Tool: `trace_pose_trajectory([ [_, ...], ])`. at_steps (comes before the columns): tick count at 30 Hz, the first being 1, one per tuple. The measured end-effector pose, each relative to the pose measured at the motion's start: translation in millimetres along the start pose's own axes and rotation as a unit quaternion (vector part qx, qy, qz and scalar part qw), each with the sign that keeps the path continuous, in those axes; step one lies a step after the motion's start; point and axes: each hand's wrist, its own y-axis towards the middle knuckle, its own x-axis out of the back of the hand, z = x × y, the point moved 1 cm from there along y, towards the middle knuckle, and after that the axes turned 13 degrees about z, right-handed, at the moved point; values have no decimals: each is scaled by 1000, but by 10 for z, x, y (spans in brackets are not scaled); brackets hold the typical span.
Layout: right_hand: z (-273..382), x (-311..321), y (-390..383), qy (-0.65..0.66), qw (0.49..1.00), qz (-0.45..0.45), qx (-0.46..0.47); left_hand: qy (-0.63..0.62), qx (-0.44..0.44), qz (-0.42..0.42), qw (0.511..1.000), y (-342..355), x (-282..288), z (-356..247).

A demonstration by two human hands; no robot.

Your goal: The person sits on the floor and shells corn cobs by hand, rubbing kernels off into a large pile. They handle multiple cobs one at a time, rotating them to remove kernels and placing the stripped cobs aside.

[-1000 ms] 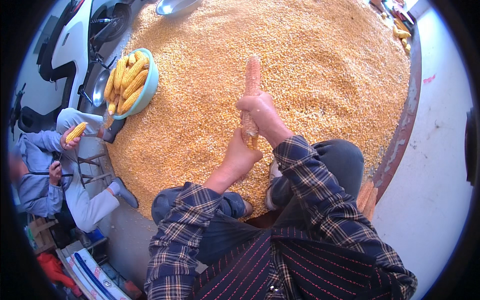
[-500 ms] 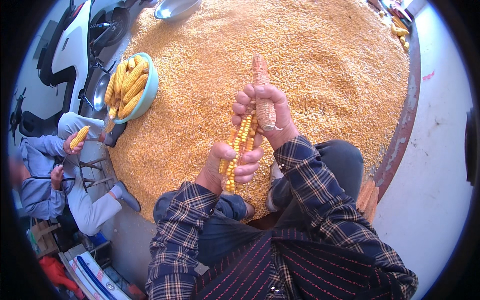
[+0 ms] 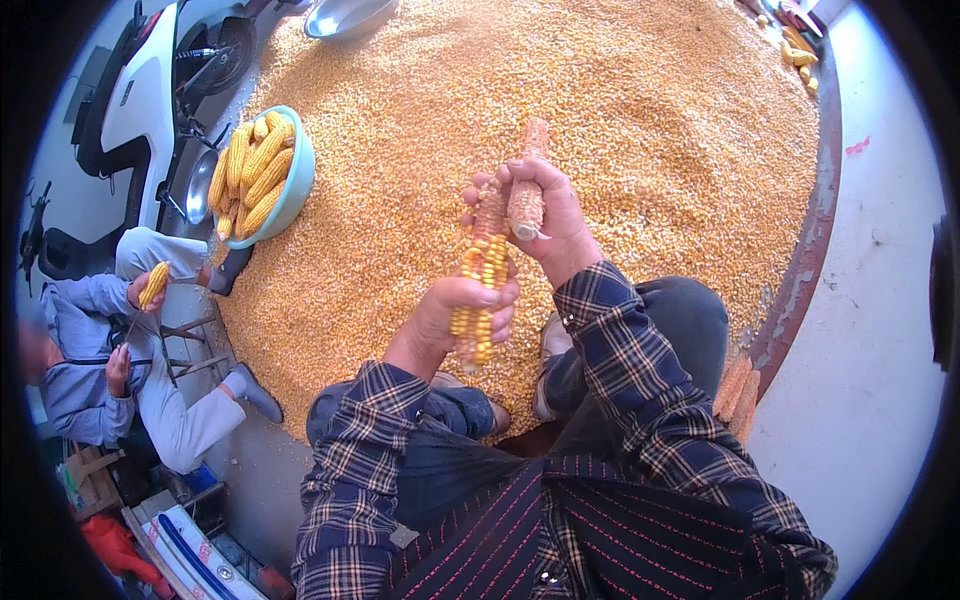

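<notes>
My left hand [image 3: 453, 309] is closed round the lower part of an ear of corn [image 3: 484, 262]. Yellow kernels stay in rows on its lower half, while its upper part is bare and reddish. In my right hand [image 3: 557, 205] I grip a stripped corncob [image 3: 527, 205], its pale broken end toward me. The cob lies against the upper right side of the ear, and my right fingertips curl round the ear's far end. Beneath both hands spreads a wide heap of loose corn kernels [image 3: 640, 150].
Left of the heap stands a light-blue basin [image 3: 303, 175] full of corn ears [image 3: 262, 165]. A seated person [image 3: 90, 340] holds another ear there. Behind are a white scooter [image 3: 140, 110] and a metal bowl [image 3: 345, 18]. Bare cobs [image 3: 737, 393] lie by my right knee.
The corncob and my right hand have shifted slightly, the cob's far end moving right. The ear shows more bare surface at its top. The seated person's lower hand has moved a little.
</notes>
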Motion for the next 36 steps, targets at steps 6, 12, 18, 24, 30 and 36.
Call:
trace_pose_trajectory([
  [6, -68, -48, -23, 17, 993, 116, -7, -167, -24, 134, 977, -38, -144, -19],
  [12, -25, -19, 1, -95, 994, 12, 59, 350, -82, -202, 911, -23, -117, -72],
  [18, -47, -152, -71, 31, 993, 113, -1, 114, 9, -68, 991, -72, -191, -172],
  [24, -39, -153, -76, -94, 991, 91, 0, 34, 3, -24, 999, -68, -115, -15],
  [30, -118, -175, -34, -268, 963, -24, 0, 400, -76, -263, 875, 58, 15, 94],
  [36, -94, 150, 93, -127, 992, -3, -14, 278, 17, -187, 942, 51, 67, -6],
])
